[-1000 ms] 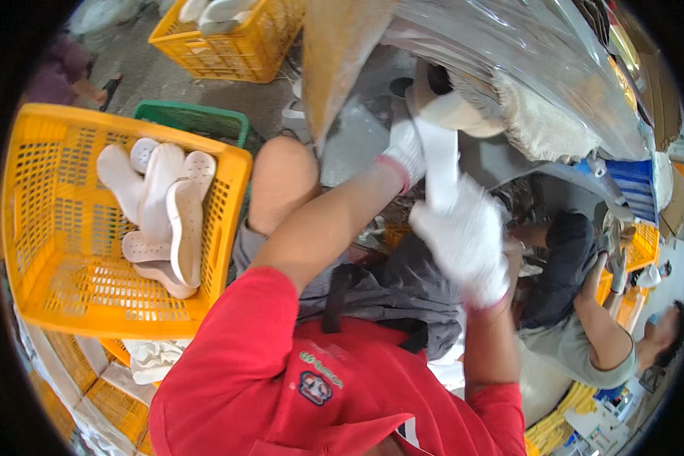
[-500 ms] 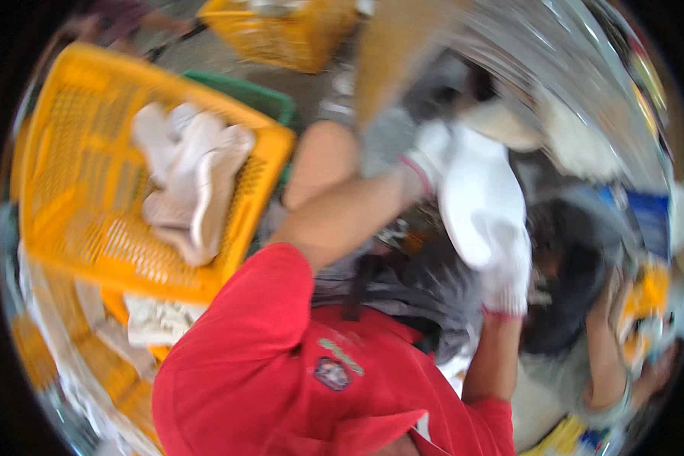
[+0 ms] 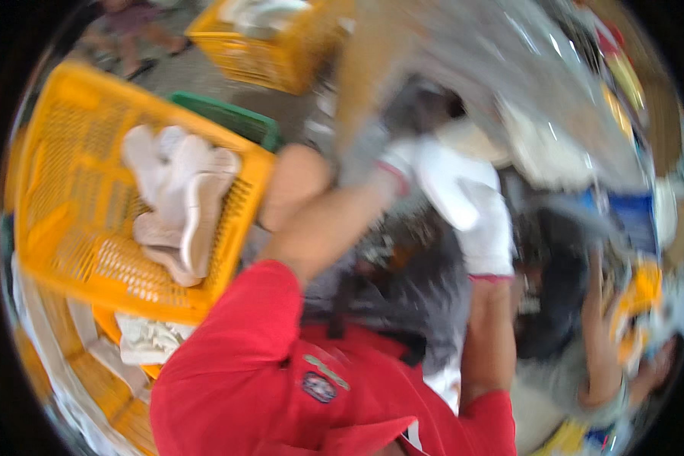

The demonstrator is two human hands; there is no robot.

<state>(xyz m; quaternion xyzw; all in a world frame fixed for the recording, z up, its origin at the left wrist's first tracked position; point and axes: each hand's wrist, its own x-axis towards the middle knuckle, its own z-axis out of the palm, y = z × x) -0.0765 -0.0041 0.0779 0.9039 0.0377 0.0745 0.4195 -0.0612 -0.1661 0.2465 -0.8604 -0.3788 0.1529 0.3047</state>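
Note:
Both my hands wear white knitted gloves with pink cuffs. My left hand (image 3: 403,158) is closed at the far end of a smooth white shoe sole (image 3: 447,186); its fingers are blurred. Wrapped round the sole's near side is my right hand (image 3: 488,232), so the piece is held between the two. Just beyond them sits a rounded cream-coloured part (image 3: 475,141), beside a dark, smeared machine-like shape (image 3: 422,106). Whether the sole touches the cream part, I cannot tell. Several pale soles (image 3: 186,194) lie piled in a yellow plastic basket (image 3: 68,197) on my left.
A green crate (image 3: 224,118) shows behind the basket, and another yellow crate (image 3: 254,64) with white pieces stands farther off. Clear plastic sheeting (image 3: 570,99) hangs at the far right. Another person's arm (image 3: 596,334) is close on my right. White pieces (image 3: 152,340) lie below the basket.
My hands and the white sole have moved slightly left, and the sole now looks more covered by my right hand. The view has shifted a little.

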